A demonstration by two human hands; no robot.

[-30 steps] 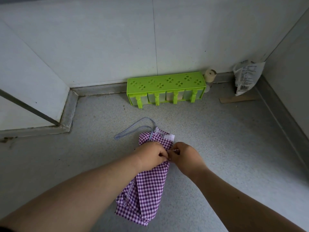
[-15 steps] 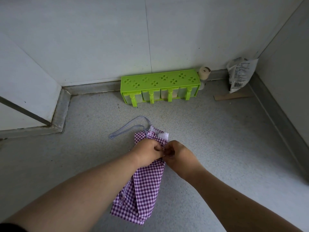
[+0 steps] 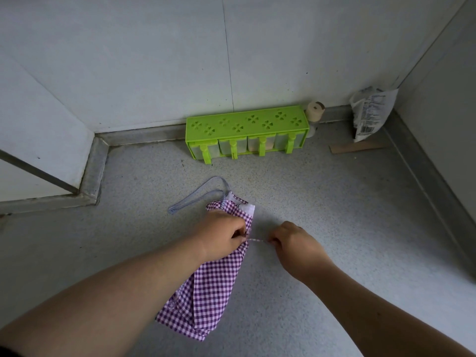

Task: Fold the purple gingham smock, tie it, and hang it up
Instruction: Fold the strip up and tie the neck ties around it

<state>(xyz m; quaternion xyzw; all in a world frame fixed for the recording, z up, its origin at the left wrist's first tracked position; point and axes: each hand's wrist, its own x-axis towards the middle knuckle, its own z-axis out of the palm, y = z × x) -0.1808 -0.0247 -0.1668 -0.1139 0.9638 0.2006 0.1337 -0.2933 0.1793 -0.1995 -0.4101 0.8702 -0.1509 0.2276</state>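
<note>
The left hand (image 3: 223, 237) rests on the upper part of the folded purple gingham smock (image 3: 213, 284), its fingers curled and pinching one end of a thin gingham tie string (image 3: 257, 240) at the smock's right edge. The right hand (image 3: 296, 247) is just to the right of the smock, fingers curled round the other end of the string, which runs taut and short between the two hands. The smock lies as a long narrow bundle on the speckled grey floor (image 3: 334, 228), its near end at lower centre, its far end showing a white lining and a grey loop strap (image 3: 198, 195) spread out to the far left. Half a second ago the two hands were touching over the smock; now the right hand has drawn away to the right, exposing the string. Against the far wall stands a green plastic rack (image 3: 247, 132), with a white printed bag (image 3: 371, 112) in the far right corner.
</note>
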